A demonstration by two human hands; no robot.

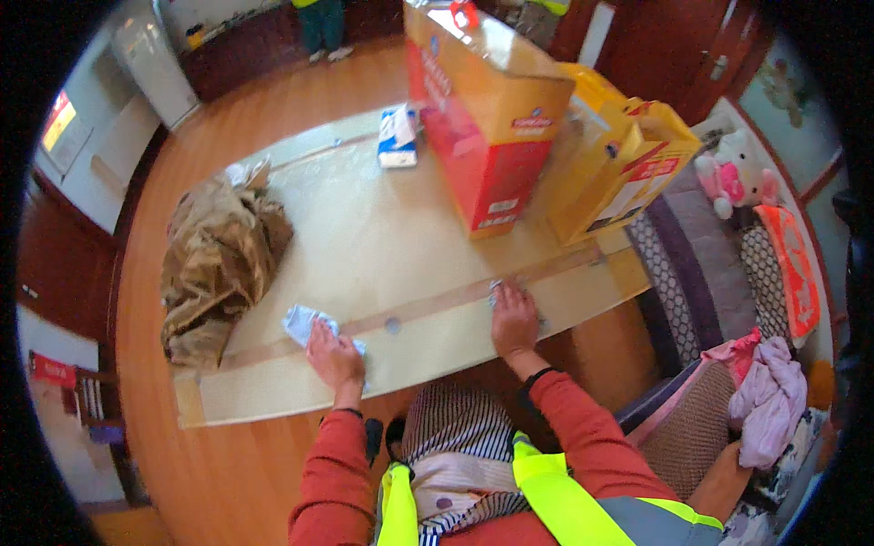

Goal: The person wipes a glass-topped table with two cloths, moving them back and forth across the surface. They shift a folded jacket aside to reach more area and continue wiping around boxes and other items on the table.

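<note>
My left hand (334, 358) presses a light blue cloth (300, 325) flat on the near part of a cream-topped table (341, 232). To its right, my right hand (513, 324) rests near the table's front edge on a small cloth (494, 292). Most of that second cloth is hidden beneath the fingers. A crumpled brown garment (225, 266) lies heaped on the left end of the table, beyond my left hand. Past my right hand stand a tall orange and red box (478, 123) and yellow paper bags (614, 177).
A blue and white tissue pack (397, 143) lies near the table's far edge. On the right is a grey sofa (710, 252) with a plush toy (734, 174) and a lilac cloth (768, 403). Another person's arm (724, 478) reaches in there. Someone's legs (324, 31) show at the back.
</note>
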